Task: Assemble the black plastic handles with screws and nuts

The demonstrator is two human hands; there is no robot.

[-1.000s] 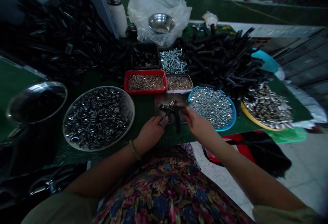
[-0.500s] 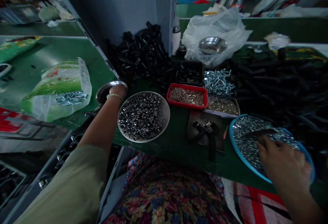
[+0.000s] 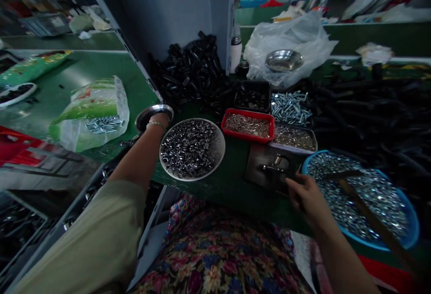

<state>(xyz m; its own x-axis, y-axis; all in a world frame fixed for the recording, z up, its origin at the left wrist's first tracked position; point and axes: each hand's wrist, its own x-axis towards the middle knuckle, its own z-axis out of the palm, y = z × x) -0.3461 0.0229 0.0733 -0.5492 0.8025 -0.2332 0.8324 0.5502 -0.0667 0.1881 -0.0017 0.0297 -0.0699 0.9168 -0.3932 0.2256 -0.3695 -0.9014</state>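
Observation:
My left hand, with a beaded bracelet at the wrist, reaches into a shiny metal bowl; its fingers are hidden. My right hand hovers at the right edge of a dark metal plate, fingers apart, with nothing visible in them. A small metal fitting with a bolt or spring rests on the plate. Right of that hand, a hammer with a wooden handle lies across a blue basin of small shiny metal parts. Between my hands stands a round pale tray of metal rings.
Behind the plate are a red tray of small pins, a pale tray, bolts and a black tray. Black parts heap at the back; more lie right. A plastic bag holds bolts at left.
My right hand has let go of the hammer in the blue basin and moved left to the plate. My left hand stays in the metal bowl. The view has shifted slightly.

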